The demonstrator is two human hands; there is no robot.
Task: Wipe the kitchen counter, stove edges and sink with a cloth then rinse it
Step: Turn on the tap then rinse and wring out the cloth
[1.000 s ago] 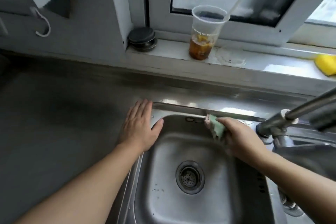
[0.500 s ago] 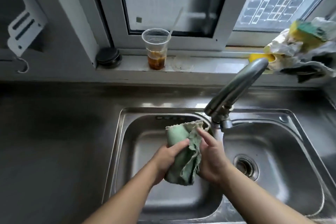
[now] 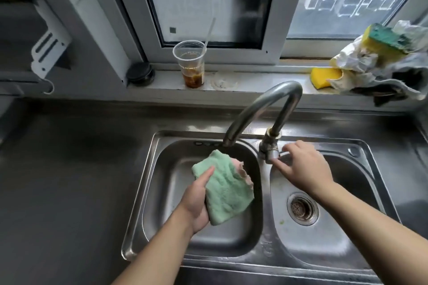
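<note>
Two hands are at work over the double sink (image 3: 139, 192); the left hand (image 3: 196, 203) is clamped on the green cloth (image 3: 222, 187), thumb on top and fingers hidden beneath, holding it above the left basin; the right hand (image 3: 303, 166) has its fingers apart and loosely curled at the tap's handle (image 3: 269, 150), touching or just short of it, I cannot tell which. The cloth lies just below and toward the person from the spout's mouth (image 3: 228, 141), its long axis running from the mouth back toward the left wrist; no water shows yet. I judge the rinse is about to begin; the right hand, nearer the handle, should turn it, while the left raises the cloth slightly under the mouth.
</note>
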